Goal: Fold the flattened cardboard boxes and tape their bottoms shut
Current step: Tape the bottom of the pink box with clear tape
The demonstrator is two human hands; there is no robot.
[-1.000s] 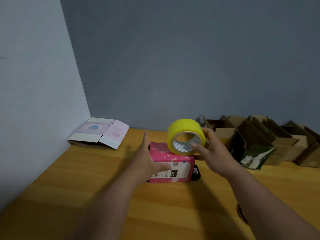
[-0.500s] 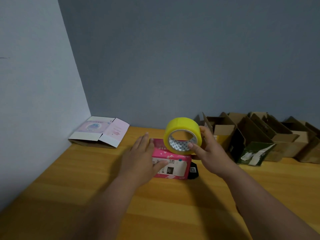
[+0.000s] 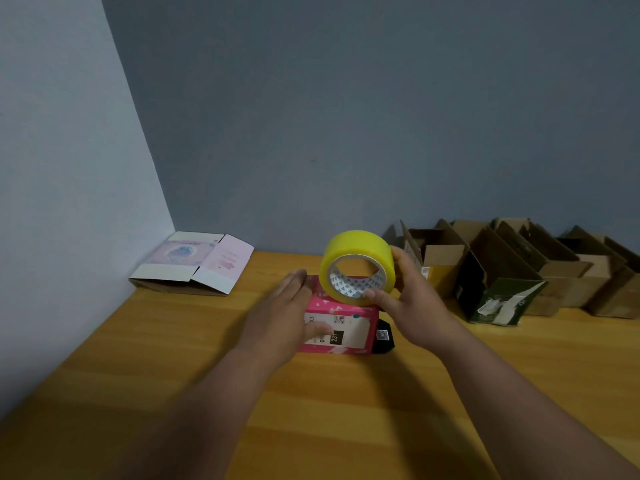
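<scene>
Two bare forearms reach forward over the wooden counter (image 3: 346, 410). The left hand (image 3: 280, 323) lies with straight fingers against the left side of a pink box (image 3: 341, 329), its thumb across the box's white label; this grip is flat and curls round nothing. The box stands on the counter, and a small black flap (image 3: 383, 338) sticks out at its right end. The right hand (image 3: 412, 303) grips a yellow roll of tape (image 3: 358, 266) with thumb below and fingers behind, holding it on edge at the box's top. Farther back, a flattened pale box (image 3: 194, 263) lies in the left corner by the wall, and a row of folded brown boxes (image 3: 519, 265) stands along the right.
</scene>
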